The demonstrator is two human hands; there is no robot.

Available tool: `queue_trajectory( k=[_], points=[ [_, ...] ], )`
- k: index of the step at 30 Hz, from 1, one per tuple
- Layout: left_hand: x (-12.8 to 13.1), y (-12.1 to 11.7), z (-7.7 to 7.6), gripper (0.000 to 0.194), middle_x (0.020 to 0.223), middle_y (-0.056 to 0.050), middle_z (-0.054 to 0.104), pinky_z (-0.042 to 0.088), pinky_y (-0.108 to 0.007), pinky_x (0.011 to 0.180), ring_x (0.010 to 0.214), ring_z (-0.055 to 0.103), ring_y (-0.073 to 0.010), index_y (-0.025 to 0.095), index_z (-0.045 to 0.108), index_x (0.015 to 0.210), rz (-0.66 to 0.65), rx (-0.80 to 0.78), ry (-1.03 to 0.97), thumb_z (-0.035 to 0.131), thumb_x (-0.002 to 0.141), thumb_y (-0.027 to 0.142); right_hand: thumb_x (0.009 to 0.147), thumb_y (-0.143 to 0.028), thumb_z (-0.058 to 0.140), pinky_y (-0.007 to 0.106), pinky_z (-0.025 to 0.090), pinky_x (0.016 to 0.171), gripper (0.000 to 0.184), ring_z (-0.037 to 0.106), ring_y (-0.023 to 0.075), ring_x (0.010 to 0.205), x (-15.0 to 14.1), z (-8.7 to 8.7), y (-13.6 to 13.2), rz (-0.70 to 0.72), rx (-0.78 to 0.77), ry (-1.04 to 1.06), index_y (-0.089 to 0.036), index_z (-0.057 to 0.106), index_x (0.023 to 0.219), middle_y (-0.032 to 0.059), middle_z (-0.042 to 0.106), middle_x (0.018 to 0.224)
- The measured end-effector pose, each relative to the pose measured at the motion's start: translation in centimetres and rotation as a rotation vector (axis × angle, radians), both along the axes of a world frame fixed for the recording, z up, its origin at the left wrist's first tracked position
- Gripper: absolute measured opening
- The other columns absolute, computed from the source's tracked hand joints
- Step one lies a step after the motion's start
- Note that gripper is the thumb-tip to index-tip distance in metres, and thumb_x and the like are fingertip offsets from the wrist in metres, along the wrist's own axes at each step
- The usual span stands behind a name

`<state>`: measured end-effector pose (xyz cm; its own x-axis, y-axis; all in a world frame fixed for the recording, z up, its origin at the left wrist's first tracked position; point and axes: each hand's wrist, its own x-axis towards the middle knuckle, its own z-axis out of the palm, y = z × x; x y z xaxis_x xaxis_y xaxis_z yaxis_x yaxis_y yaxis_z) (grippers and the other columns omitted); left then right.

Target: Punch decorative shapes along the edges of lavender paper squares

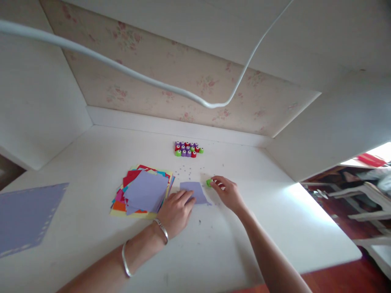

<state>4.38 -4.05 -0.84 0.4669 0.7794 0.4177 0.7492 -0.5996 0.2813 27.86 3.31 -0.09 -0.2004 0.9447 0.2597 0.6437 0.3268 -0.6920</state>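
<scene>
A small purple paper sheet (pixel 197 193) lies on the white table. My left hand (pixel 177 209) rests on its left side with the fingers stretched out, pressing it from above. My right hand (pixel 224 191) pinches a small green paper punch (pixel 209 183) just right of the sheet; whether the punch touches the paper I cannot tell. Tiny punched paper bits (pixel 185 171) are scattered beyond the sheet. Left of the sheet is a messy stack of coloured paper (pixel 145 191), a purple piece on top, close to my left hand.
Several red, purple and green punches (pixel 187 149) stand in rows near the back of the table. A large purple sheet (pixel 29 215) with notched edges lies at far left. A white cable (pixel 152 81) hangs across the view above. White side panels (pixel 336 126) flank the table.
</scene>
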Motion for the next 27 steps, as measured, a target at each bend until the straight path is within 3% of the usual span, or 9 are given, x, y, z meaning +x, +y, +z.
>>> queue_trajectory(
  k=[8, 15, 23, 27],
  points=[
    [0.8, 1.0, -0.7, 0.034, 0.122, -0.01, 0.067, 0.054, -0.037, 0.096, 0.115, 0.061, -0.0227, 0.015, 0.063, 0.118, -0.025, 0.076, 0.035, 0.05, 0.087, 0.009, 0.091, -0.036, 0.055, 0.029, 0.055, 0.078, 0.024, 0.066, 0.0174, 0.086, 0.4, -0.7, -0.7, 0.069, 0.027, 0.035, -0.023, 0.068, 0.107, 0.0071, 0.069, 0.108],
    [0.6, 1.1, -1.0, 0.035, 0.121, -0.011, 0.067, 0.054, -0.034, 0.096, 0.117, 0.06, -0.0209, 0.013, 0.062, 0.119, -0.012, 0.007, 0.035, 0.048, 0.087, 0.006, 0.092, -0.036, 0.053, 0.031, 0.057, 0.077, 0.027, 0.068, 0.0187, 0.088, 0.8, -1.1, -0.5, 0.057, -0.043, 0.065, -0.023, 0.066, 0.112, 0.0103, 0.065, 0.121],
    [0.3, 1.0, -0.9, 0.036, 0.128, -0.013, 0.063, 0.05, -0.034, 0.102, 0.123, 0.056, -0.0212, 0.01, 0.061, 0.123, -0.026, 0.089, 0.02, 0.045, 0.091, 0.009, 0.089, -0.038, 0.057, 0.031, 0.056, 0.076, 0.029, 0.069, 0.0182, 0.083, 0.8, -1.3, -0.4, -0.018, -0.128, 0.092, -0.025, 0.067, 0.112, 0.0065, 0.071, 0.102],
    [0.2, 0.5, -0.5, 0.035, 0.126, -0.013, 0.064, 0.052, -0.035, 0.098, 0.123, 0.055, -0.0235, 0.01, 0.062, 0.121, -0.016, 0.181, 0.102, 0.04, 0.093, 0.009, 0.087, -0.04, 0.059, 0.031, 0.056, 0.072, 0.031, 0.068, 0.0172, 0.078, 0.9, -1.6, -0.4, -0.077, -0.104, 0.125, -0.024, 0.066, 0.113, 0.0067, 0.07, 0.103]
  ],
)
